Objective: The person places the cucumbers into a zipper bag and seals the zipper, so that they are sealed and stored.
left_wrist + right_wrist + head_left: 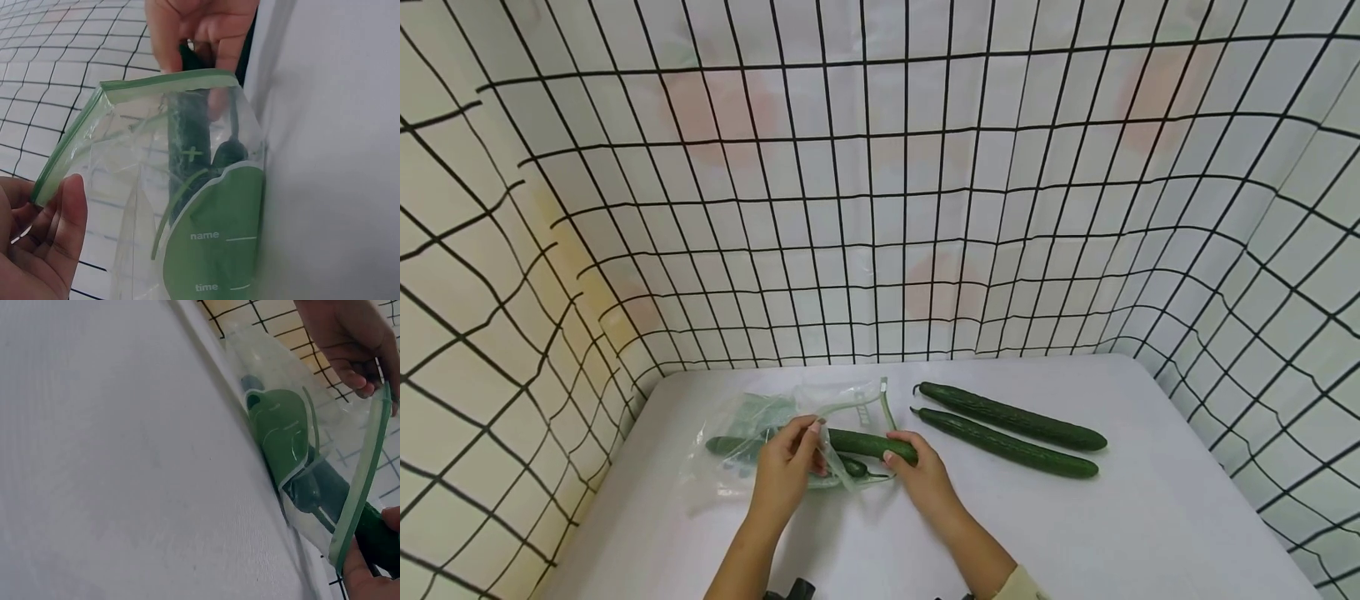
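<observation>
On the table (1075, 533), left of centre, lies a bag (760, 410), mouth rightward, left hand (790, 454) at its rim; a half-inserted cucumber (861, 443) reaches out to the right hand (923, 468), with 1 inner cucumber (853, 467) just before it; farther right lie 2 loose cucumbers (1007, 446), 1 behind the other; behind everything stands the grid (906, 175)

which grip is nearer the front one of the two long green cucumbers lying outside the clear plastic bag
Right. The right grip is by the left end of that front cucumber, holding another green cucumber; the left grip is farther left, holding the plastic bag.
</observation>
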Action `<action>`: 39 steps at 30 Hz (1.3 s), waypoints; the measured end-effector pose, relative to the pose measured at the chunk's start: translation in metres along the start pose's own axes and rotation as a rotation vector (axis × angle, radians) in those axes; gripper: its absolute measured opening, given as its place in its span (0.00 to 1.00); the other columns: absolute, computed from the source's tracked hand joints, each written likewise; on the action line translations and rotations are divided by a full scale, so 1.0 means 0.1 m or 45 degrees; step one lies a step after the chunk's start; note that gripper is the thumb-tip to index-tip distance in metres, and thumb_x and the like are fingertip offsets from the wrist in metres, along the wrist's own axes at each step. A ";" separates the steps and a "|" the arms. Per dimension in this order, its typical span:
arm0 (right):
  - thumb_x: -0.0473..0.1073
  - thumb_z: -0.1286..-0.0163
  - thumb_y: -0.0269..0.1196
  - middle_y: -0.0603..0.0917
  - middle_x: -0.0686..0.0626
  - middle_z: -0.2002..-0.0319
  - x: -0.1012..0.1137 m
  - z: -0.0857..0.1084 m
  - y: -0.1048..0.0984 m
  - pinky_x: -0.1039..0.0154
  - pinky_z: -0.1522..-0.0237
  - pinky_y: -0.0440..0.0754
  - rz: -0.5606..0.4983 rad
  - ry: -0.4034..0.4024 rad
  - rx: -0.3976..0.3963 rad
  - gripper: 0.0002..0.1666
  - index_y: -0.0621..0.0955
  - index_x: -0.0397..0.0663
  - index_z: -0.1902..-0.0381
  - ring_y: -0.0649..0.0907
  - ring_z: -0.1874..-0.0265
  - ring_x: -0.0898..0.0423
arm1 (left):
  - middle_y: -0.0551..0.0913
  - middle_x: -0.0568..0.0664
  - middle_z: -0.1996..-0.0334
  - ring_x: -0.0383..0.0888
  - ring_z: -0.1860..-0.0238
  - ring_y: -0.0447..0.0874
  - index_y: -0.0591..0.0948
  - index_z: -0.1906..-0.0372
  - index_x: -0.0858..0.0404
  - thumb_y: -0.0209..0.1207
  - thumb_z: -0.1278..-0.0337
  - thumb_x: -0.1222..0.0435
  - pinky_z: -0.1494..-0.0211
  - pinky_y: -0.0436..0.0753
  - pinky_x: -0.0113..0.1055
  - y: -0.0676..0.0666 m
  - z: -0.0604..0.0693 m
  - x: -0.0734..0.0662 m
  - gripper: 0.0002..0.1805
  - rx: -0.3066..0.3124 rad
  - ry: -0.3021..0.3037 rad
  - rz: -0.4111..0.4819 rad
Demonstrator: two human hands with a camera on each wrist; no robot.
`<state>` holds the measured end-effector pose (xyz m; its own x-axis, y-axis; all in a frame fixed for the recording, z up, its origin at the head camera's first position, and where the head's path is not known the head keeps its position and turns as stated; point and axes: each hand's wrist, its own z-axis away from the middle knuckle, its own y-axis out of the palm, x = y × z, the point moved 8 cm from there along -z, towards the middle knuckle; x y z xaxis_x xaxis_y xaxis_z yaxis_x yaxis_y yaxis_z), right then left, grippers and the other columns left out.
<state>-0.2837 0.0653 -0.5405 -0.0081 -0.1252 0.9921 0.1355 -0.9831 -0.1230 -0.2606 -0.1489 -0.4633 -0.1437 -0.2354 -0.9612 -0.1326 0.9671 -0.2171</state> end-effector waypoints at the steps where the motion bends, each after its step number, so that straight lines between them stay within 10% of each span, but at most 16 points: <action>1: 0.42 0.26 0.63 0.83 0.37 0.44 0.00 0.00 0.00 0.72 0.49 0.83 -0.023 0.001 0.002 0.25 0.75 0.41 0.35 0.88 0.51 0.51 | 0.84 0.56 0.66 0.44 0.74 0.84 0.84 0.49 0.57 0.55 0.24 0.57 0.71 0.89 0.36 0.00 0.00 0.00 0.12 -0.002 0.002 0.001; 18: 0.47 0.28 0.66 0.80 0.40 0.37 0.03 -0.08 0.10 0.70 0.51 0.83 0.021 -0.027 0.080 0.27 0.77 0.45 0.34 0.82 0.44 0.52 | 0.84 0.55 0.67 0.43 0.75 0.84 0.84 0.51 0.57 0.56 0.25 0.57 0.72 0.89 0.35 -0.01 0.00 0.03 0.11 -0.004 -0.004 -0.017; 25: 0.43 0.31 0.69 0.86 0.37 0.48 0.05 -0.13 0.16 0.70 0.56 0.84 0.032 -0.029 0.011 0.22 0.80 0.37 0.44 0.86 0.51 0.49 | 0.84 0.57 0.66 0.46 0.74 0.84 0.84 0.52 0.57 0.56 0.25 0.60 0.72 0.89 0.35 0.00 -0.01 0.05 0.09 -0.023 -0.029 -0.017; 33: 0.37 0.32 0.66 0.80 0.40 0.50 0.02 -0.14 0.16 0.74 0.60 0.79 0.279 -0.143 -0.009 0.21 0.81 0.38 0.42 0.80 0.59 0.58 | 0.83 0.62 0.66 0.50 0.74 0.84 0.84 0.51 0.62 0.54 0.24 0.66 0.71 0.89 0.37 0.01 0.08 -0.18 0.09 -0.024 -0.070 -0.030; 39: 0.39 0.33 0.69 0.89 0.44 0.54 0.02 -0.15 0.17 0.71 0.59 0.85 0.218 -0.133 -0.026 0.17 0.84 0.45 0.47 0.87 0.55 0.55 | 0.83 0.61 0.66 0.50 0.74 0.84 0.84 0.51 0.61 0.54 0.24 0.65 0.70 0.90 0.42 0.02 0.08 -0.20 0.09 -0.022 -0.067 -0.024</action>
<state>-0.2960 0.0462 -0.5413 0.1160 -0.2775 0.9537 0.1063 -0.9512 -0.2897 -0.2503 -0.1414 -0.4462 -0.0896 -0.2479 -0.9646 -0.1518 0.9606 -0.2328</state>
